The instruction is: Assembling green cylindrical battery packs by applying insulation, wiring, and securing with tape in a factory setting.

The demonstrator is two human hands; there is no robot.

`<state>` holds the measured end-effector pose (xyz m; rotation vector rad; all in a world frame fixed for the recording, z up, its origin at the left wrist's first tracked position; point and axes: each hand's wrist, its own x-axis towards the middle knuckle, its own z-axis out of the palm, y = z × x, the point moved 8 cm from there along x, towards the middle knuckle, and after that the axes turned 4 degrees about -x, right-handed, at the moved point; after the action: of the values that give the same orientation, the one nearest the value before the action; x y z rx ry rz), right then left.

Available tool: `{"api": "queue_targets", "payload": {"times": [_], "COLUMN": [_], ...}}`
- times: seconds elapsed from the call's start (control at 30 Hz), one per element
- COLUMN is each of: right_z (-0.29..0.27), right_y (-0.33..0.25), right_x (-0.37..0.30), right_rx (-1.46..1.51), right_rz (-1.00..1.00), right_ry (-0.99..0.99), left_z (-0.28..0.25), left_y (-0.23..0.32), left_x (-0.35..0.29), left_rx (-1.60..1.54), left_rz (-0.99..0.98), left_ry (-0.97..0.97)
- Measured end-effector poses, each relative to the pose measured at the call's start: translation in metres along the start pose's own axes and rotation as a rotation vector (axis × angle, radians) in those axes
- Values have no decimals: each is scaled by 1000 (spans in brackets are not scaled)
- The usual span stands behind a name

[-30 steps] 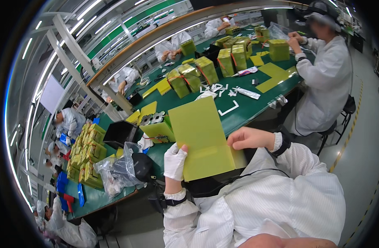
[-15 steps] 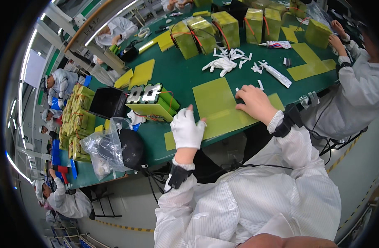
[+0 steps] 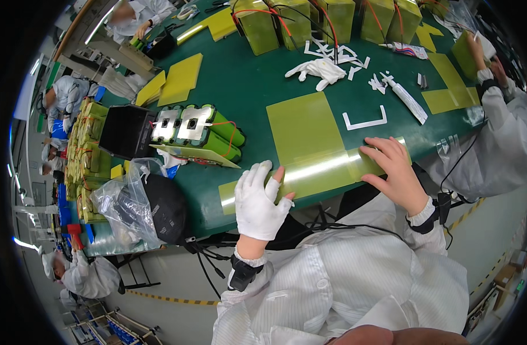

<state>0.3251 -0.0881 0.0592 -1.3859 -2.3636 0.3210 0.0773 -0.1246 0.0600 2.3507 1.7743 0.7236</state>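
A cross-shaped yellow-green sheet (image 3: 304, 123) lies flat near the table's front edge, with glare along its near strip. My left hand (image 3: 258, 201), in a white glove with the thumb and a fingertip bare, rests on the sheet's left part, fingers stretched out. My bare right hand (image 3: 394, 172) lies spread over its right end; nothing shows in its grasp. A bent white strip (image 3: 365, 123) lies on the table just beyond the right hand. Left of the sheet stands a battery pack (image 3: 186, 126) of green cells with metal plates and a red wire.
Wrapped yellow-green packs (image 3: 283, 26) line the far side. A white glove (image 3: 318, 71), white strip scraps and a tube (image 3: 407, 102) lie ahead. A black box (image 3: 127, 131) and plastic bag (image 3: 122, 198) are at left. A co-worker (image 3: 499, 126) handles a pack at right.
The view has shifted. My right hand has drawn right and towards me, uncovering the bent white strip. My left hand remains on the sheet, its fingers more visibly extended.
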Motion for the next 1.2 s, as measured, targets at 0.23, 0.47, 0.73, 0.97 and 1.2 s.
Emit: {"api": "queue_targets", "payload": {"times": [0.23,0.47,0.73,0.97,1.2], "right_z": [1,6,8,26,96], "right_y": [6,1,-30,-101,-146], "right_x": [2,16,46,102,163], "right_rx": [50,53,111,358,698], "right_rz": [-26,-85,-185,-362,-258], "right_ry": [-47,-30,52,-19,-83], "left_z": [0,-4,-20,-54,-68], "left_y": [1,-8,-18,-97,-94], "left_x": [1,5,-14,-42,-14], "left_rx": [-22,-12,-32,-341,-269], "left_rz": [34,82,-31,-573,-419], "left_ry": [-13,-23,221,549,549]}}
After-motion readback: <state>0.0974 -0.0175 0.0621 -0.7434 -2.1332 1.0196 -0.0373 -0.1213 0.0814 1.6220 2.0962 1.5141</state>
